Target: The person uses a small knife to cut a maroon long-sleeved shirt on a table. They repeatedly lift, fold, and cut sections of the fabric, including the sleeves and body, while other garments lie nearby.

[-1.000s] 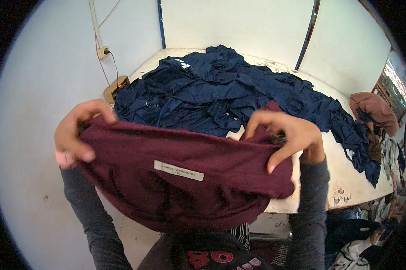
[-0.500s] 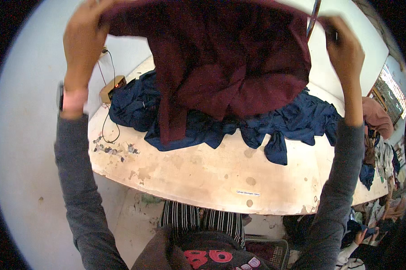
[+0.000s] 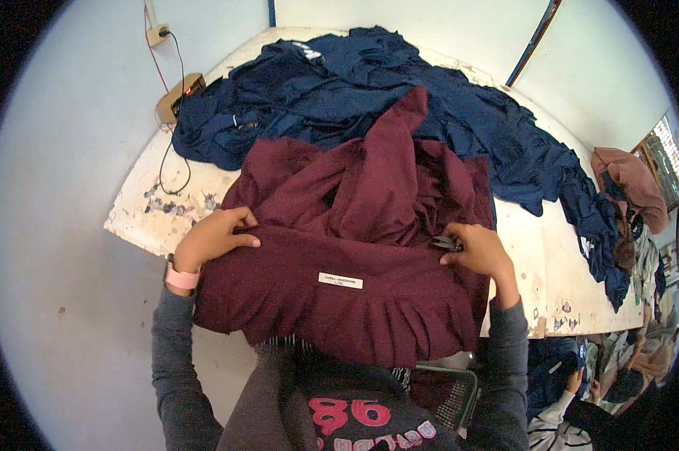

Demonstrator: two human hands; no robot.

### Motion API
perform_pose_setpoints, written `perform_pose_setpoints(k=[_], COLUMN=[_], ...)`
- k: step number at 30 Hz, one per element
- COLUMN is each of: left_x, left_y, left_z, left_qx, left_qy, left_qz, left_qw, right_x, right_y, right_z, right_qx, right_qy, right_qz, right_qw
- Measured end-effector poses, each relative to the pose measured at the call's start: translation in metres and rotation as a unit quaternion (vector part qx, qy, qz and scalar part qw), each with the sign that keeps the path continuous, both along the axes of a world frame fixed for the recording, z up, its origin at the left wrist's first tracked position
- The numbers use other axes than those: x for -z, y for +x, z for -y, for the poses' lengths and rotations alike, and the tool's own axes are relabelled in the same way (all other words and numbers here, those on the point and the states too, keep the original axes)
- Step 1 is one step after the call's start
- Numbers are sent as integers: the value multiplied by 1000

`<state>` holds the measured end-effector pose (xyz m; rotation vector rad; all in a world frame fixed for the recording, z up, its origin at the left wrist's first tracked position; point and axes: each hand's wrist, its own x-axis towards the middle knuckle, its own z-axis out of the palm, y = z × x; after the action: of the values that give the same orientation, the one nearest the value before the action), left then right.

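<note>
A maroon garment [image 3: 339,316] lies spread before me, its near part hanging over the table's front edge and a small white label [image 3: 340,281] showing below a fold. My left hand [image 3: 218,239] grips the left end of that fold, thumb in front and index finger behind. At the fold's right end is my right hand [image 3: 476,249], closed round small dark thread snips [image 3: 448,243], with its thumb touching the cloth. The snips' handles are hidden in the palm. Beyond, a heap of dark blue garments [image 3: 339,83] lies under the maroon one's far part.
The pale, stained table [image 3: 140,207] meets walls at the back. On its left are a brown box [image 3: 181,98] with a black cord and a wall socket [image 3: 157,34]. Brownish-pink cloth [image 3: 631,184] is piled at right. Below lies a basket [image 3: 452,395]; another person's hand [image 3: 575,379] shows lower right.
Both my hands have come down and nearer, from high up with the maroon garment raised between them. The garment now rests on the table and over its edge, with the label in sight.
</note>
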<state>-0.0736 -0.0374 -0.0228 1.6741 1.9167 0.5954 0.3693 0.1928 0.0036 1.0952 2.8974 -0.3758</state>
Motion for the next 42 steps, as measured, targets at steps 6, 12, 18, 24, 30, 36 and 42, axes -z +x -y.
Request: perform_pose_setpoints(k=[6,12,18,24,30,36,42], left_x=[-12,34,61,69,62,73,64], left_y=[75,151,163,154,161,159,151], left_z=[18,28,13,17,15,16,17], left_qx=[-67,-142,-189,-199,-134,-107,-143], left_qy=[237,163,126,148,135,156,130], left_qz=[-194,7,29,74,-5,-23,112], left_qw=[950,976,973,966,982,982,975], right_x=[-13,37,71,73,68,76,72], right_y=[-12,-57,-84,-98,-103,-91,-110], right_z=[71,140,157,164,163,152,161], right_qx=[98,-27,65,65,102,92,78], right_qy=[-91,-325,-228,-93,-127,-194,-86], right_qz=[-299,-362,-301,-273,-239,-293,-242], right_qw=[945,873,924,955,957,932,963])
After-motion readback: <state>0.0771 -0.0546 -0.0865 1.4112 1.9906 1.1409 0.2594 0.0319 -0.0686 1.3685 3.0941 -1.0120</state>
